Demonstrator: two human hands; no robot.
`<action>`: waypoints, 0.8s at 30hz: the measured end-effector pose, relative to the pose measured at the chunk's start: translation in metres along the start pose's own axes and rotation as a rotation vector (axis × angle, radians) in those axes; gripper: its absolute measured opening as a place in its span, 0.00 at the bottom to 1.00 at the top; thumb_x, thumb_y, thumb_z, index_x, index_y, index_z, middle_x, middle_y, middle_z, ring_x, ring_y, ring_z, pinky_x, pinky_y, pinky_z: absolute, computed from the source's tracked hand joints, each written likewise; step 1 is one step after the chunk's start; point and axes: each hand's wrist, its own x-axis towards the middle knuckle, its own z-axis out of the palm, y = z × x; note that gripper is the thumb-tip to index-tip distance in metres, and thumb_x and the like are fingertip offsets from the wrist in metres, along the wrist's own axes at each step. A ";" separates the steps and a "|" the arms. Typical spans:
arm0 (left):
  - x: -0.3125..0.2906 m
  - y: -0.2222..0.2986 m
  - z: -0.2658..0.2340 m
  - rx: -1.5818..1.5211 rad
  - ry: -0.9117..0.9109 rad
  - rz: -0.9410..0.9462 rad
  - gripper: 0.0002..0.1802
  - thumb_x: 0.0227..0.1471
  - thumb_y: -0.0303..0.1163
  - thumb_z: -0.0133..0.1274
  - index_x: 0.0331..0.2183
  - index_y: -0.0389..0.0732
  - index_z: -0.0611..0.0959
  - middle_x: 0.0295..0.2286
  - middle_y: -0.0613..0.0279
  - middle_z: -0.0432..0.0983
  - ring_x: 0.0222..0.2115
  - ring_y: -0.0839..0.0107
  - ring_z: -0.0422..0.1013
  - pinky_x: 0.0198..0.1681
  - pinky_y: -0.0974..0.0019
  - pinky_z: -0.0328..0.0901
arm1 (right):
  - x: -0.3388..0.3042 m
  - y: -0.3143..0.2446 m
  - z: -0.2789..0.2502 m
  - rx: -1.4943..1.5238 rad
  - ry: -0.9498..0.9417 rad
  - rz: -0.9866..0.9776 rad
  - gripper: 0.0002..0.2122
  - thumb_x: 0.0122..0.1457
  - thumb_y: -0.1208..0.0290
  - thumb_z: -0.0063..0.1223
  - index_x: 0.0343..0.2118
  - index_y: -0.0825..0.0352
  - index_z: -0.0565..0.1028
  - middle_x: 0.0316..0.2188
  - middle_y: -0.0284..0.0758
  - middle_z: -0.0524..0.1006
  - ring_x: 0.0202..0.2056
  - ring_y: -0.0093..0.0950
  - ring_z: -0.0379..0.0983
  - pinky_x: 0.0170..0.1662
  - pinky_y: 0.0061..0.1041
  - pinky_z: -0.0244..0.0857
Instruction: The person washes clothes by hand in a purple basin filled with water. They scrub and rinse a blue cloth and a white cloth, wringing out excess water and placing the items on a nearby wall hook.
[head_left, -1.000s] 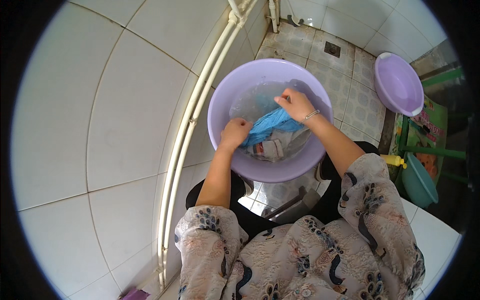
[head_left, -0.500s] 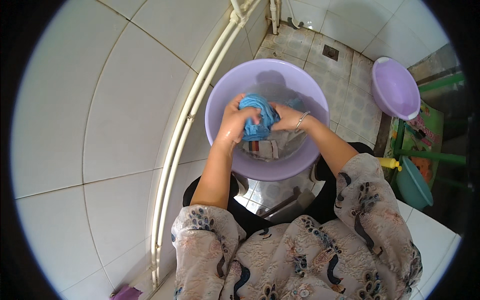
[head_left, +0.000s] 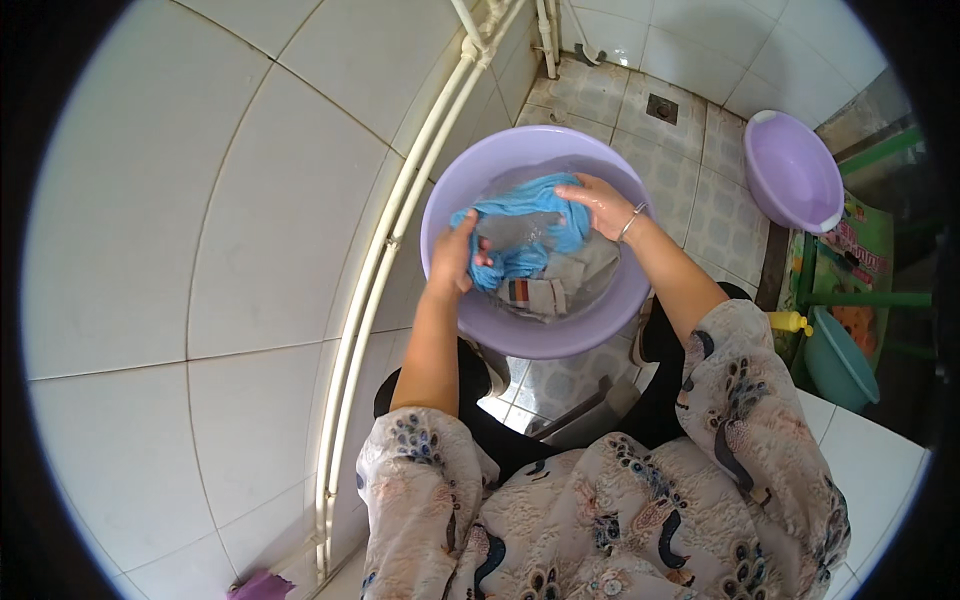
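A wet blue cloth (head_left: 530, 197) is stretched in a loop between my two hands, over the water in a large lilac basin (head_left: 545, 345). My left hand (head_left: 455, 252) grips its left end, fingers curled round the fabric. At the far right of the loop, my right hand (head_left: 604, 204), with a silver bracelet at the wrist, pinches the cloth between thumb and fingers. Below it in the cloudy water lies a pale grey cloth (head_left: 585, 268) with a striped patch of dark, orange and white.
White pipes (head_left: 400, 200) run along the tiled wall on my left. A smaller lilac basin (head_left: 793, 170) stands at the far right. Near my right elbow are a teal basin (head_left: 840, 360) and a yellow bottle (head_left: 788, 321). A floor drain (head_left: 661, 108) lies beyond the large basin.
My hands have moved apart, the right one outward and farther away. The blue cloth, bunched into a ball between them before, is now spread into an open loop.
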 end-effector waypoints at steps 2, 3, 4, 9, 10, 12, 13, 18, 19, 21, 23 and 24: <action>0.019 -0.029 0.004 0.186 0.043 0.065 0.17 0.54 0.38 0.45 0.41 0.35 0.68 0.26 0.56 0.70 0.15 0.72 0.64 0.15 0.68 0.63 | 0.019 0.025 -0.016 -0.388 0.196 -0.074 0.26 0.42 0.70 0.58 0.47 0.70 0.66 0.44 0.41 0.69 0.46 0.32 0.65 0.50 0.30 0.60; 0.028 -0.040 0.004 0.279 0.063 0.096 0.19 0.54 0.38 0.45 0.43 0.34 0.67 0.29 0.54 0.70 0.17 0.71 0.66 0.15 0.68 0.63 | 0.026 0.037 -0.024 -0.622 0.257 -0.123 0.27 0.42 0.69 0.58 0.48 0.70 0.66 0.45 0.42 0.69 0.47 0.34 0.65 0.50 0.31 0.59; 0.034 -0.047 0.005 0.277 0.082 0.108 0.20 0.55 0.40 0.44 0.44 0.35 0.67 0.29 0.54 0.70 0.18 0.71 0.67 0.15 0.69 0.64 | 0.030 0.045 -0.027 -0.855 0.314 -0.169 0.27 0.42 0.69 0.58 0.48 0.70 0.65 0.46 0.44 0.68 0.48 0.36 0.65 0.51 0.31 0.59; 0.064 -0.072 0.003 1.103 0.346 0.652 0.22 0.51 0.38 0.47 0.46 0.38 0.72 0.42 0.44 0.67 0.31 0.55 0.70 0.30 0.61 0.69 | 0.036 0.082 -0.004 -1.214 0.495 -0.043 0.19 0.49 0.69 0.51 0.47 0.55 0.69 0.44 0.45 0.69 0.46 0.43 0.65 0.49 0.35 0.60; 0.065 -0.074 0.007 1.496 0.428 0.888 0.21 0.50 0.37 0.48 0.45 0.38 0.74 0.44 0.43 0.66 0.34 0.52 0.70 0.33 0.59 0.69 | 0.034 0.075 0.005 -1.325 0.334 0.054 0.19 0.50 0.67 0.50 0.48 0.55 0.68 0.45 0.43 0.69 0.47 0.41 0.65 0.49 0.35 0.60; 0.073 -0.076 0.012 1.218 0.365 0.793 0.19 0.46 0.34 0.51 0.40 0.35 0.77 0.40 0.42 0.69 0.32 0.47 0.70 0.40 0.56 0.66 | 0.032 0.064 0.016 -1.525 -0.007 0.248 0.19 0.52 0.65 0.48 0.49 0.54 0.68 0.49 0.40 0.67 0.48 0.37 0.65 0.49 0.34 0.61; 0.083 -0.075 0.012 1.007 0.343 0.717 0.19 0.46 0.34 0.51 0.40 0.35 0.77 0.37 0.44 0.71 0.31 0.48 0.71 0.40 0.56 0.65 | 0.034 0.076 0.002 -1.548 0.025 0.096 0.15 0.52 0.64 0.47 0.43 0.58 0.72 0.42 0.40 0.72 0.42 0.38 0.70 0.46 0.35 0.63; 0.084 -0.052 0.012 -0.215 0.139 0.102 0.17 0.51 0.32 0.47 0.41 0.31 0.73 0.28 0.50 0.74 0.23 0.58 0.72 0.32 0.59 0.68 | 0.052 0.064 -0.019 -0.901 0.352 -0.050 0.10 0.52 0.66 0.44 0.26 0.68 0.73 0.25 0.46 0.73 0.27 0.40 0.70 0.33 0.33 0.63; 0.085 -0.052 0.011 -0.219 0.078 0.060 0.16 0.53 0.34 0.45 0.38 0.30 0.72 0.26 0.53 0.74 0.23 0.61 0.72 0.30 0.63 0.68 | 0.053 0.061 -0.010 -0.782 0.360 -0.162 0.10 0.52 0.66 0.44 0.26 0.69 0.73 0.24 0.46 0.73 0.26 0.41 0.69 0.32 0.32 0.63; 0.083 -0.050 0.024 -0.257 0.130 -0.010 0.15 0.53 0.35 0.46 0.36 0.31 0.73 0.26 0.54 0.73 0.24 0.64 0.72 0.29 0.65 0.67 | 0.045 0.056 0.022 -0.645 0.356 -0.326 0.11 0.52 0.65 0.44 0.26 0.68 0.72 0.22 0.46 0.72 0.25 0.41 0.68 0.30 0.31 0.63; 0.082 -0.053 0.031 -0.113 0.158 -0.015 0.18 0.53 0.39 0.47 0.35 0.32 0.74 0.30 0.54 0.73 0.27 0.66 0.71 0.30 0.65 0.66 | 0.024 0.054 0.063 -0.777 0.331 -0.506 0.11 0.53 0.63 0.45 0.28 0.67 0.71 0.22 0.46 0.72 0.25 0.42 0.69 0.30 0.33 0.63; 0.080 -0.064 0.031 -0.171 0.062 -0.008 0.19 0.52 0.41 0.47 0.35 0.32 0.74 0.31 0.55 0.73 0.27 0.66 0.70 0.30 0.65 0.66 | 0.017 0.058 0.076 -0.915 0.308 -0.630 0.12 0.53 0.61 0.45 0.29 0.67 0.71 0.22 0.46 0.72 0.26 0.42 0.70 0.30 0.34 0.63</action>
